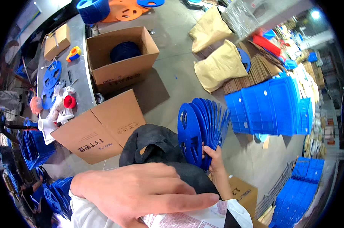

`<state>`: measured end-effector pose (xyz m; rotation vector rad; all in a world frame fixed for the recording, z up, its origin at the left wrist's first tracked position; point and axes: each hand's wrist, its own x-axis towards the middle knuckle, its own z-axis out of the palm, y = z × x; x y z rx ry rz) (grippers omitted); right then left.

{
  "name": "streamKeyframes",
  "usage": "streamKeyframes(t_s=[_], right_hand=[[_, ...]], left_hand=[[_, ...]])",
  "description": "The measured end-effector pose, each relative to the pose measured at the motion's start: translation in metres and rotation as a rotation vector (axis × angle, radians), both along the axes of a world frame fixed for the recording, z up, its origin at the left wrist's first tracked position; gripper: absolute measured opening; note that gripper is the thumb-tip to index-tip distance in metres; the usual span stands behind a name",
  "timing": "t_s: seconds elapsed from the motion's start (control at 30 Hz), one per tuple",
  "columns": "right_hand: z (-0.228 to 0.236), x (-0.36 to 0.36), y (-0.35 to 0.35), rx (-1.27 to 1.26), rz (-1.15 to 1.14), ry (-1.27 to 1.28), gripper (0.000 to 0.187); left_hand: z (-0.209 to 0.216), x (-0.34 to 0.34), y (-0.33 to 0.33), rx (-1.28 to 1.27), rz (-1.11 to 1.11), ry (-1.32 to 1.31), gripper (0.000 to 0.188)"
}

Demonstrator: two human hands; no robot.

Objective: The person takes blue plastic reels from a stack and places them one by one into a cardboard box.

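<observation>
Precariously fanned above the floor [168, 85], the blue reels [200, 133] sit in my closed right grip [216, 159], where uneven pressure could let one slip, my loosely spread left hand [137, 190] seemingly empty.

Evenly bright indoor light, black fisheye rim
A glaring white lamp [315, 15] shines far right; the open brown cardboard box [118, 73] shadows the grey floor [172, 41]; the dim left edge bends.

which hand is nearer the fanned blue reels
Right. The right hand holds the fanned blue reels at their lower edge, while the left hand is apart from them, lower and further left in the picture, close to the camera.
</observation>
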<state>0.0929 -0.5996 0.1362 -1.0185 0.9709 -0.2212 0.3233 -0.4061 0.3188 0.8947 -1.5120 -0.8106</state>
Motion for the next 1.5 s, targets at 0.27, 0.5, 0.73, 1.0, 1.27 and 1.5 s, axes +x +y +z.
streamKeyframes(t_s=[0.27, 0.5, 0.73, 1.0, 1.27, 1.5], right_hand=[[-0.033, 0.115, -0.143, 0.057, 0.03, -0.151, 0.031], [-0.039, 0.259, -0.233, -0.047, 0.148, -0.065, 0.044], [-0.058, 0.403, -0.31, 0.123, 0.396, -0.074, 0.032], [-0.051, 0.594, -0.328, 0.475, 0.93, -0.066, 0.063], [-0.017, 0.733, -0.355, 0.42, 1.309, -0.088, 0.053], [-0.006, 0.818, -0.395, 0.23, 1.544, -0.064, 0.033]], left_hand=[[-0.042, 0.058, -0.061, 0.049, 0.153, 0.063, 0.048], [-0.059, 0.173, -0.123, -0.194, 0.44, 0.074, 0.034], [-0.033, 0.211, -0.12, -0.088, 0.93, -0.192, 0.03], [-0.006, 0.241, -0.18, 0.019, 1.48, -0.279, 0.025], [0.001, 0.314, -0.307, 0.018, 1.712, -0.216, 0.026], [0.004, 0.354, -0.351, 0.13, 1.771, 0.063, 0.046]])
